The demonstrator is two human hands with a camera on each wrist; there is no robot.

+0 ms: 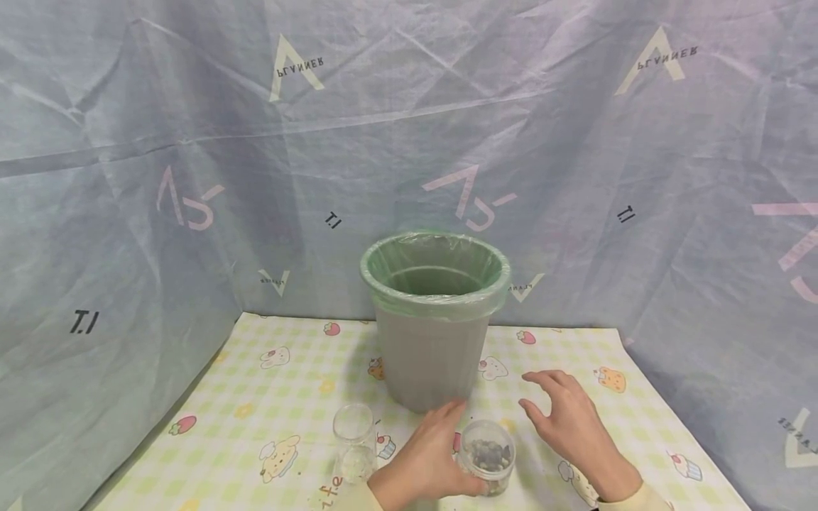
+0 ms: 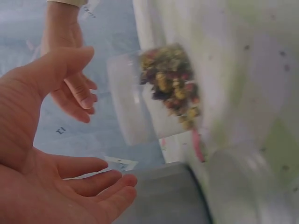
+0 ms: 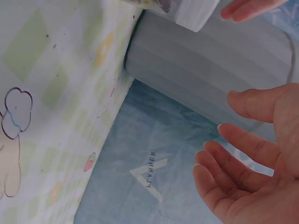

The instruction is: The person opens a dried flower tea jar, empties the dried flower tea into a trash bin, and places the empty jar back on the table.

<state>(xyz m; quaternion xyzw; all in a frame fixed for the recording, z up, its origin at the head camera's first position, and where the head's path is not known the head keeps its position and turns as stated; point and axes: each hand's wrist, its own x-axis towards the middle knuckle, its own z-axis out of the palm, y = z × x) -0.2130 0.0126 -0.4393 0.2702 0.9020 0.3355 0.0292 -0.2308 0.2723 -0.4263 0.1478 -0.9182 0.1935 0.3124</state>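
A clear jar (image 1: 488,458) stands upright in front of the bin, partly filled with small mixed bits. In the left wrist view the bits in the jar (image 2: 170,86) look yellow, reddish and dark, like dried plant pieces; the upper part of the jar is pale. My left hand (image 1: 431,454) is beside the jar on its left, and the left wrist view shows a gap between its relaxed fingers and the jar. To the right of the jar my right hand (image 1: 571,419) hovers, fingers loosely bent and apart, holding nothing.
A grey bin (image 1: 431,358) with a green plastic liner (image 1: 436,305) stands behind the hands. Left of my left hand is another clear container (image 1: 353,461). Small dark specks dot the checked tablecloth (image 1: 236,454). Grey-blue fabric (image 1: 409,142) encloses the back and sides.
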